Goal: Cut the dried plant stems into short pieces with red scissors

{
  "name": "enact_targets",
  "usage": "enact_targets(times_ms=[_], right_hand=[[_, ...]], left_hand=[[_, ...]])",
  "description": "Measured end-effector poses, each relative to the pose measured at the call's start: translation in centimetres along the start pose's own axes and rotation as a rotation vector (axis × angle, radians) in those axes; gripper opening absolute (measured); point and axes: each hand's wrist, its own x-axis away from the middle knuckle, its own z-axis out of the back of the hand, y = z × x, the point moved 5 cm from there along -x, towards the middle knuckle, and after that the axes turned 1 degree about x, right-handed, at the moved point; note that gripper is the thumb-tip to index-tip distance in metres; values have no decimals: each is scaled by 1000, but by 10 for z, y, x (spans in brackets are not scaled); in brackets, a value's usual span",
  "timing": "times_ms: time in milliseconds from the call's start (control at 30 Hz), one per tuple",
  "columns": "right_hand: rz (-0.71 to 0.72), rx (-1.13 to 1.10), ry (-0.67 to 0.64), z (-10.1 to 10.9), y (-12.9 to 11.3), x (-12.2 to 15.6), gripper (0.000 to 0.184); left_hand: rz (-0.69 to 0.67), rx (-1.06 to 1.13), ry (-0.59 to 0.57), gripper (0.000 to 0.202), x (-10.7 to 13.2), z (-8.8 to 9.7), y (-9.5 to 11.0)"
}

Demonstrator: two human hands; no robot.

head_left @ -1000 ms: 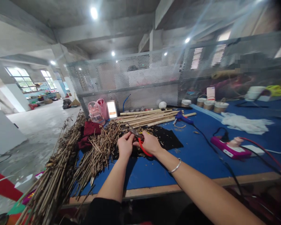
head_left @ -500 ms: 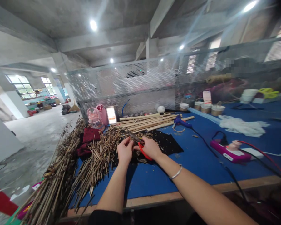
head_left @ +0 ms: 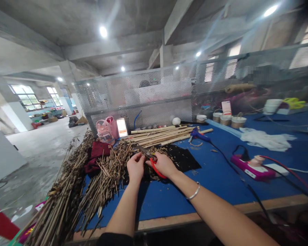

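Red-handled scissors (head_left: 152, 161) sat gripped in the right hand (head_left: 166, 166) over the bench (head_left: 169, 201), blades near the left hand (head_left: 135, 168).
Left fingers curled; couldn't tell if pinching anything. Black cloth (head_left: 187, 159) underneath probably caught scraps. Dried stems (head_left: 109, 171) crowded the left; pale sticks (head_left: 159, 136) and glue gun (head_left: 199, 135) lay beyond.

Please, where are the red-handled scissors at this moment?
In the head view, the red-handled scissors are near the centre, held in the right hand, close to the left hand and over the black sheet.
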Motion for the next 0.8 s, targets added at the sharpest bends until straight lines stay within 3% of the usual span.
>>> enact_targets(times_ms=[200,433,700,800], right_hand=[[53,-79,87,4,2,-2,24],[100,3,159,14,-3,1,39],[189,25,101,14,-10,2,43],[183,16,100,16,-12,3,45]], left_hand=[[96,107,-13,27,1,-2,-4],[206,360,-96,33,7,-11,5],[107,335,-228,22,8,-18,7],[88,324,-223,24,9,-19,6]])
